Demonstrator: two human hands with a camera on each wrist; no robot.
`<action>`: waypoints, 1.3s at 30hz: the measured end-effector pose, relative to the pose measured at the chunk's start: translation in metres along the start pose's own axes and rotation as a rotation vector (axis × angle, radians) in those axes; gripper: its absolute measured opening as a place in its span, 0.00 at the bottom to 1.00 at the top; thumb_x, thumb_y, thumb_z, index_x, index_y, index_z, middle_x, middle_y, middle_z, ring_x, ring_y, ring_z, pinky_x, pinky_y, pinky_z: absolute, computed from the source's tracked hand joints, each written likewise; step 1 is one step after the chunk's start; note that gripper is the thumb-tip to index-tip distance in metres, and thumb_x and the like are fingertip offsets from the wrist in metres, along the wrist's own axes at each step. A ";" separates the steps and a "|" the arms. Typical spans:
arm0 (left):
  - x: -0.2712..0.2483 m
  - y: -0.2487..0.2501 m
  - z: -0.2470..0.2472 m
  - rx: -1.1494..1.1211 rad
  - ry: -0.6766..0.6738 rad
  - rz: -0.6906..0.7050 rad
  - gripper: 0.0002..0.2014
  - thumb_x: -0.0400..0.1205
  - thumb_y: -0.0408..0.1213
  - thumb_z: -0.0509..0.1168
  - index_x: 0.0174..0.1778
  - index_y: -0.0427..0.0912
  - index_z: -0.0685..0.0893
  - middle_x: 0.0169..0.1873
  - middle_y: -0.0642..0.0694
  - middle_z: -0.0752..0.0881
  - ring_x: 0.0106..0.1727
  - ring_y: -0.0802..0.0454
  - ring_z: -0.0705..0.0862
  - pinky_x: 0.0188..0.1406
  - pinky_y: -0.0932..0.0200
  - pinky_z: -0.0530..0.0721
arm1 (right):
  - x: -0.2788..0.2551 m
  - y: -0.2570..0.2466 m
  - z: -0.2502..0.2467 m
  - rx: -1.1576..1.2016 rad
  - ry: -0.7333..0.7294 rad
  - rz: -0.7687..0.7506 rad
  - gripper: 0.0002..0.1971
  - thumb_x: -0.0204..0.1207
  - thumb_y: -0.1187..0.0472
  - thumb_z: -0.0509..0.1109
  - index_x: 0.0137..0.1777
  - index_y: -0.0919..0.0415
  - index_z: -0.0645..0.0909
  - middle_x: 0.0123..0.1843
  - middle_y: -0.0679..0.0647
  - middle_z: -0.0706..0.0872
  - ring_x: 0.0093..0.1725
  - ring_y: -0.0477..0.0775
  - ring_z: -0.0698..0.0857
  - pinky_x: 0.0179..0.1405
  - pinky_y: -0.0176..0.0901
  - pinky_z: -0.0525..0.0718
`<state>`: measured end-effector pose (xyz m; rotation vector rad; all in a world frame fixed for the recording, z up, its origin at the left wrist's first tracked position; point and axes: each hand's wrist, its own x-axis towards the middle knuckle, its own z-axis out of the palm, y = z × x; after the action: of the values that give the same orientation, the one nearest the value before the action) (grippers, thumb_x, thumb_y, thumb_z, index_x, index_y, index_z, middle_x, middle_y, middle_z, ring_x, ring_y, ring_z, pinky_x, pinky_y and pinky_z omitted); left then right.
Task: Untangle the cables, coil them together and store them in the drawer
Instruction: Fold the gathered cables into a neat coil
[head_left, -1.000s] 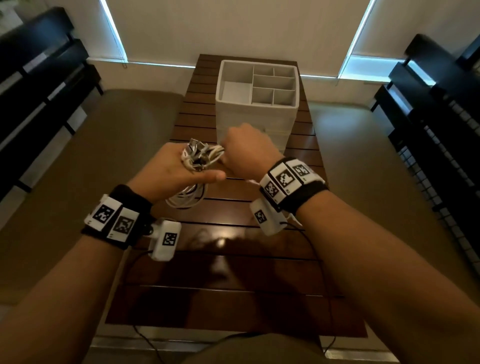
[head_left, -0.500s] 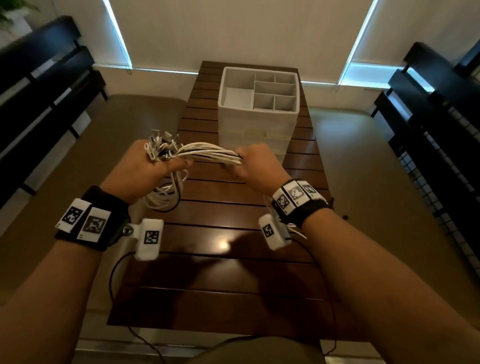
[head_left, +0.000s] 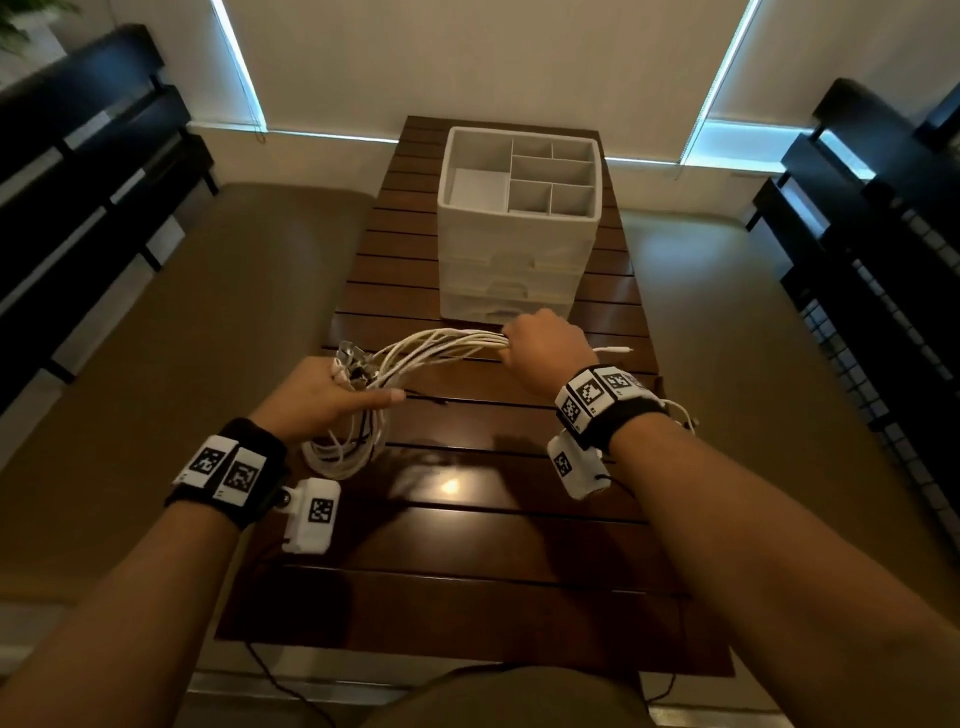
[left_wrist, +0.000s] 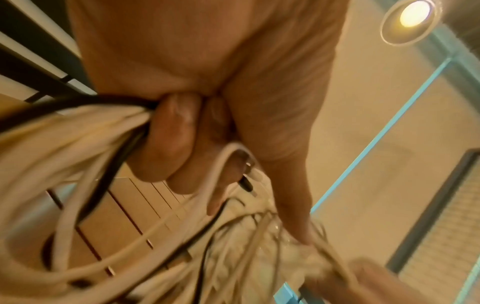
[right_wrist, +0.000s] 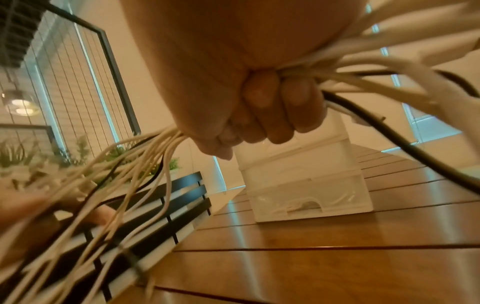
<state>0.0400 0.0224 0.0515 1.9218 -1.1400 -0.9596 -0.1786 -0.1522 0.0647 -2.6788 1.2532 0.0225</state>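
A bundle of white cables (head_left: 441, 345) with a black one among them stretches between my two hands above the wooden table (head_left: 467, 530). My left hand (head_left: 317, 397) grips the plug ends and a hanging coil (head_left: 343, 447); its curled fingers (left_wrist: 166, 139) clamp the cables (left_wrist: 72, 148). My right hand (head_left: 545, 348) is a fist round the cables (right_wrist: 145, 160) farther right, fingers (right_wrist: 270, 115) wrapped tight. One plug end (head_left: 618, 350) sticks out past that fist. The white drawer unit (head_left: 514, 260) stands just beyond my right hand, its drawers (right_wrist: 306, 197) closed.
The drawer unit's top tray (head_left: 519, 176) has several empty compartments. Dark slatted benches (head_left: 88, 171) flank the table on the left and others (head_left: 872, 218) on the right. Thin black wires run from my wrist cameras (head_left: 311, 514) off the table's near edge.
My hands have drawn apart: the right fist slid rightward along the cables, pulling the bundle out straight. The left hand dropped slightly with the coil.
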 end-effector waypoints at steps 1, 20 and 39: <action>-0.001 0.000 -0.003 -0.035 0.011 0.002 0.15 0.73 0.45 0.83 0.32 0.40 0.86 0.25 0.51 0.87 0.26 0.56 0.83 0.34 0.67 0.82 | -0.001 0.003 0.001 -0.032 -0.013 0.010 0.13 0.87 0.52 0.63 0.55 0.57 0.87 0.38 0.52 0.76 0.42 0.60 0.81 0.43 0.51 0.77; 0.022 0.041 0.037 0.298 -0.089 0.319 0.16 0.78 0.52 0.80 0.49 0.42 0.91 0.43 0.50 0.92 0.46 0.53 0.89 0.51 0.42 0.86 | -0.021 -0.053 -0.020 -0.166 -0.022 -0.255 0.08 0.85 0.55 0.67 0.48 0.57 0.83 0.42 0.56 0.79 0.44 0.61 0.85 0.39 0.51 0.74; 0.013 0.024 -0.028 0.186 0.140 0.390 0.12 0.80 0.47 0.77 0.47 0.40 0.93 0.38 0.46 0.92 0.38 0.55 0.90 0.35 0.72 0.81 | -0.001 -0.052 -0.022 0.126 0.112 -0.175 0.07 0.80 0.51 0.70 0.47 0.51 0.87 0.35 0.50 0.80 0.38 0.57 0.79 0.39 0.47 0.73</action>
<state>0.0594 0.0070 0.0818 1.7810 -1.4907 -0.5161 -0.1405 -0.1228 0.0949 -2.7004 1.0072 -0.2258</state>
